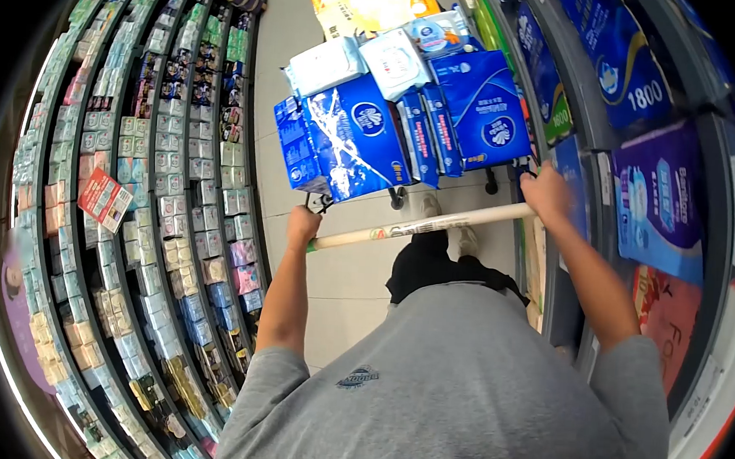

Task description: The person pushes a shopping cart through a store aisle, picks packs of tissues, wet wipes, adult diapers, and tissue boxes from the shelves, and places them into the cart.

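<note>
My left hand (303,225) is closed around the left end of a pale cart handle (461,215) with printing on it. The other end is gripped by my right hand (546,192), slightly blurred and close to the right-hand shelves. Beyond the bar, the cart is piled with goods that hide most of its frame. Large blue tissue packs (358,136) lie nearest me, with another blue pack (485,102) to the right and slim blue packs (431,132) between. White wipes packs (393,63) rest on top, and a yellow package (368,7) sits at the far end.
Shelves (170,158) of small packets line the left side, with a red sign (105,200) sticking out. Close on the right stand shelves of large packs, including a purple pack (660,197). Pale floor tiles (337,320) run between them.
</note>
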`<state>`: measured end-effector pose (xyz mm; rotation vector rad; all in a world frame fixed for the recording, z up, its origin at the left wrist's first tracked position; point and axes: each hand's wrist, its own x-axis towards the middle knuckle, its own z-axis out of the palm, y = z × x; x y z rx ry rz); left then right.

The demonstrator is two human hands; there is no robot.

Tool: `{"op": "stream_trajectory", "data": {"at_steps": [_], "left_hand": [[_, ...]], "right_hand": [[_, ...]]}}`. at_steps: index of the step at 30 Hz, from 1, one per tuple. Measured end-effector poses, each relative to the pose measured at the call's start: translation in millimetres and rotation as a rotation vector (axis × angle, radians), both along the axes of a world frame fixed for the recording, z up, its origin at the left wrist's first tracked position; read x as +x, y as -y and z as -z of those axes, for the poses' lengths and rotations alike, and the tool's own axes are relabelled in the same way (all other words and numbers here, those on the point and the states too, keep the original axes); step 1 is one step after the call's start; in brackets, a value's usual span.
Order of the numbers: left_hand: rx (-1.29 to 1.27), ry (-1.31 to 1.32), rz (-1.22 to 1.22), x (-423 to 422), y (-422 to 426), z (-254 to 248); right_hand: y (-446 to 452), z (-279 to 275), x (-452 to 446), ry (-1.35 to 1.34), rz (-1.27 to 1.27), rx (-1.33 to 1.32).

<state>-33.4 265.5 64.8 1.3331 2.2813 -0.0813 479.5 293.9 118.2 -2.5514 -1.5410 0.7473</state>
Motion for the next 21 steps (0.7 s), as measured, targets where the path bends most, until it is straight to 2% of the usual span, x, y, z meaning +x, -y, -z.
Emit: {"op": "stream_trajectory", "data": {"at_steps": [6,14,16,21], "left_hand": [[-0.019,0.041,-0.074,-7.4,35.7,-17.4],[-0.003,0.007,-0.053,-15.8,84.0,-4.1],[0.022,0.087,-0.089,-17.2,95.6,1.3],[0.052,0.094,-0.074,-7.1,120.5,14.8]], "right_hand": [[44.3,-8.5,-10.8,-0.035,0.016,0.060],[85.9,-3.5,-9.5,-0.084,-0.005,0.065],[94.1,2.9,-7.0,-0.112,-0.014,0.051],[118.3,26.1,4.3,-0.136,0.023,0.064]]}}
